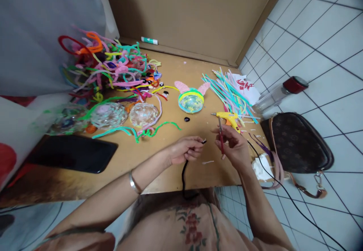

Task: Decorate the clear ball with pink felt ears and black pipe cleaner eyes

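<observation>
My left hand (185, 148) is closed on a black pipe cleaner (183, 177). Its pale end pokes out past the fingertips, and the rest hangs down over the table's front edge. In my right hand (234, 143) is a slim red-handled tool (221, 141) with a greyish upper end, held nearly upright; its exact kind I cannot make out. A gap separates the two hands. Beyond them sits a round yarn-covered piece (191, 102) with pink ears and a yellow and green band. Between it and my hands lies a small black oval piece (186, 119).
A yellow glue gun (228, 118) lies just past my right hand, beside loose pastel pipe cleaners (227, 92). At left are a colourful pipe-cleaner heap (113, 65), clear yarn-wrapped domes (144, 114) and a black phone (76, 154). A bottle (272, 97) and brown bag (300, 143) stand right.
</observation>
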A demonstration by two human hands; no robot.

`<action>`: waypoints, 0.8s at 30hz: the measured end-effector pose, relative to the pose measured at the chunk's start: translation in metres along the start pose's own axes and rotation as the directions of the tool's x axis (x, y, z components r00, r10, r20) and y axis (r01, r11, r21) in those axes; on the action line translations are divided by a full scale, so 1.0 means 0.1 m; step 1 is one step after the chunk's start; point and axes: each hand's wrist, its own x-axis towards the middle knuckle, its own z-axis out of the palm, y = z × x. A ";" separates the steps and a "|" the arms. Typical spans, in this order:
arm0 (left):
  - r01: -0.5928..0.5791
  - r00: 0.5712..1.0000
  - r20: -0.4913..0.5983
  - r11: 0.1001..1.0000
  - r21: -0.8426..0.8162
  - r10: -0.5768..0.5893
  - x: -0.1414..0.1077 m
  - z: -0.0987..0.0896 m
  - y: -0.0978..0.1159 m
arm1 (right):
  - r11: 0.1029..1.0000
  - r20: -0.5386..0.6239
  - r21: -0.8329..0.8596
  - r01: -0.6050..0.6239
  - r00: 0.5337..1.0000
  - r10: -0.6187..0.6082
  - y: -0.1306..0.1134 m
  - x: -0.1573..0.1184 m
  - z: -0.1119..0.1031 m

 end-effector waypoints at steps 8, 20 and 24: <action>0.075 0.991 0.109 0.997 -0.014 -0.073 0.00 -0.03 0.00 | 1.000 0.136 0.023 -0.001 0.991 -0.003 -0.03 0.07 0.13; 0.010 0.996 0.084 1.000 0.008 -0.011 0.00 -0.06 0.04 | 0.999 0.235 0.044 -0.021 0.972 0.010 -0.07 0.23 0.18; -0.230 0.971 -0.031 0.960 0.162 0.238 0.03 -0.03 0.01 | 0.990 0.172 0.122 -0.067 0.984 0.045 -0.06 0.35 0.27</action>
